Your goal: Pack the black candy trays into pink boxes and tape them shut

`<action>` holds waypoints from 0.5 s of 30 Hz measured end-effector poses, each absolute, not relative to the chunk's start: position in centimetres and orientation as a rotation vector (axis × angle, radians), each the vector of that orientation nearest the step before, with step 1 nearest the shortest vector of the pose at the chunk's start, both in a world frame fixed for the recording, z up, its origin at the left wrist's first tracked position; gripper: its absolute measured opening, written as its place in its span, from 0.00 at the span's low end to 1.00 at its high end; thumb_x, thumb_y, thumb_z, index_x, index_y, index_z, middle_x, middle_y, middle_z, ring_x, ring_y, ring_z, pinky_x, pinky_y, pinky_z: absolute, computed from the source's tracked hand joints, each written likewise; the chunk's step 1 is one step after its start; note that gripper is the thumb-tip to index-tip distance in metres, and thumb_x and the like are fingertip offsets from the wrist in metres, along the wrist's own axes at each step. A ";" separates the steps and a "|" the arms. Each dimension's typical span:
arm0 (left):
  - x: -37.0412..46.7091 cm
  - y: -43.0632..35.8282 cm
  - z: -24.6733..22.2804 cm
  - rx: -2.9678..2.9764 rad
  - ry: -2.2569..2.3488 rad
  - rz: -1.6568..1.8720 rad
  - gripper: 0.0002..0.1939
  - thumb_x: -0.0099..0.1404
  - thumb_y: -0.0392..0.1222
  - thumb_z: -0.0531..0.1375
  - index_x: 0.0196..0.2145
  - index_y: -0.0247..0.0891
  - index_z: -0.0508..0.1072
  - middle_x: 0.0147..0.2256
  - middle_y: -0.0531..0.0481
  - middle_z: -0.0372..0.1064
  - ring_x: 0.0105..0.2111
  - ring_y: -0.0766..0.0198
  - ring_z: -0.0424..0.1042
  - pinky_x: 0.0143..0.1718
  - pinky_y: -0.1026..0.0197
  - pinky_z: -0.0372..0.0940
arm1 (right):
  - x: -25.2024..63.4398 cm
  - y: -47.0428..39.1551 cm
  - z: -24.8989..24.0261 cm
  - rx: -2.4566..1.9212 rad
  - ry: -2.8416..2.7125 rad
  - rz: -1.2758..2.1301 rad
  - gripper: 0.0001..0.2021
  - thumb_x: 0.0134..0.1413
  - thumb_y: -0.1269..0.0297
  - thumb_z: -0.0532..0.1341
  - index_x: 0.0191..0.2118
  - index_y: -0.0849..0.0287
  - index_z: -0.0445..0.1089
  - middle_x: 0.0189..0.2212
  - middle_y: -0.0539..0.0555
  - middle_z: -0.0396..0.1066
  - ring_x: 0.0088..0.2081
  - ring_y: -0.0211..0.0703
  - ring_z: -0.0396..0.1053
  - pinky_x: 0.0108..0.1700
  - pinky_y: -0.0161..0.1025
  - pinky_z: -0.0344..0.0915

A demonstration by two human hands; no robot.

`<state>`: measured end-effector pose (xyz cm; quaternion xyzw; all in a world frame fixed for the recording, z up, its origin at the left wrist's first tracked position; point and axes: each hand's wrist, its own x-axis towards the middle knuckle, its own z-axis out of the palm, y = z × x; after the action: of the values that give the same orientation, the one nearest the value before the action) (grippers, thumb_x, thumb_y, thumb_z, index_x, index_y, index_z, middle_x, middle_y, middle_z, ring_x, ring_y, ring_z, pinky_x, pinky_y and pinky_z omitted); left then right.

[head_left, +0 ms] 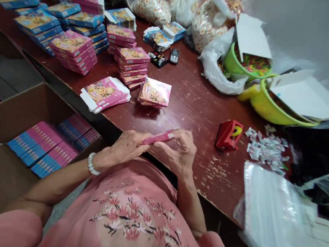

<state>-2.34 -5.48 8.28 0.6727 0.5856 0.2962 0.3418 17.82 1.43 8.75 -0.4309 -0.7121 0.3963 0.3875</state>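
Note:
Between my two hands, over the table's near edge, is a flat pink cardboard box [157, 138] seen edge-on. My left hand [131, 143], below a white bead bracelet, has its fingers closed on the box's left end. The right end is pinched between thumb and fingers of my right hand [180, 147]. Just beyond lies a small pile of pink printed boxes [155, 92]. Flat pink box blanks [105, 93] with white flaps lie to the left of that pile. Behind them stand stacks of pink boxes [133, 66].
Blue boxes [37, 25] stand stacked at the far left. An open carton [46, 91] holds rows of pink and blue boxes. To the right are a red tape dispenser [229, 135], paper scraps [266, 149], plastic bags [272, 206], a green bowl [231, 62] and a yellow-green bowl [263, 105].

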 end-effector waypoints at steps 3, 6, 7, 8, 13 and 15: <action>-2.0 -5.5 8.3 1.214 1.406 0.953 0.20 0.69 0.55 0.62 0.40 0.33 0.80 0.32 0.50 0.78 0.32 0.60 0.76 0.33 0.63 0.67 | 18.3 1.6 8.0 -1.081 -1.685 1.175 0.33 0.43 0.44 0.77 0.53 0.54 0.75 0.53 0.58 0.77 0.55 0.55 0.73 0.60 0.55 0.69; -1.2 -5.8 7.4 0.810 1.215 1.045 0.22 0.64 0.56 0.67 0.43 0.32 0.80 0.34 0.47 0.80 0.36 0.55 0.80 0.38 0.57 0.74 | 18.2 0.6 6.3 -1.004 -1.440 1.754 0.25 0.56 0.41 0.68 0.51 0.55 0.75 0.43 0.56 0.80 0.43 0.51 0.78 0.46 0.47 0.76; -0.9 -5.9 6.9 0.746 1.178 1.067 0.22 0.63 0.56 0.69 0.44 0.32 0.79 0.35 0.46 0.80 0.37 0.54 0.80 0.40 0.55 0.75 | 18.1 0.2 5.8 -1.022 -1.360 1.816 0.22 0.58 0.41 0.66 0.46 0.56 0.76 0.38 0.55 0.80 0.38 0.49 0.78 0.42 0.45 0.76; -0.6 -5.9 6.4 0.710 1.161 1.085 0.22 0.62 0.55 0.69 0.44 0.32 0.79 0.36 0.45 0.80 0.37 0.54 0.81 0.41 0.54 0.76 | 18.1 -0.1 5.3 -1.061 -1.316 1.810 0.21 0.59 0.41 0.66 0.41 0.56 0.76 0.34 0.54 0.79 0.34 0.48 0.77 0.38 0.43 0.76; 0.1 -5.5 4.4 0.731 1.233 1.159 0.29 0.60 0.52 0.72 0.53 0.34 0.72 0.43 0.44 0.80 0.41 0.57 0.80 0.44 0.55 0.76 | 19.7 0.2 5.0 -1.085 -1.497 1.594 0.19 0.64 0.44 0.61 0.46 0.55 0.77 0.45 0.54 0.79 0.46 0.48 0.76 0.51 0.42 0.73; 0.2 -5.3 4.2 0.785 1.322 1.231 0.37 0.58 0.47 0.73 0.61 0.36 0.65 0.43 0.46 0.79 0.41 0.60 0.80 0.44 0.59 0.75 | 20.7 0.5 5.0 -1.056 -1.595 1.577 0.21 0.66 0.47 0.61 0.57 0.53 0.73 0.57 0.54 0.75 0.57 0.50 0.72 0.61 0.44 0.68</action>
<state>0.23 -5.34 4.19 0.3322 0.5591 0.5206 0.5532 20.65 0.53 5.02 -0.4028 -0.6084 0.6016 0.3251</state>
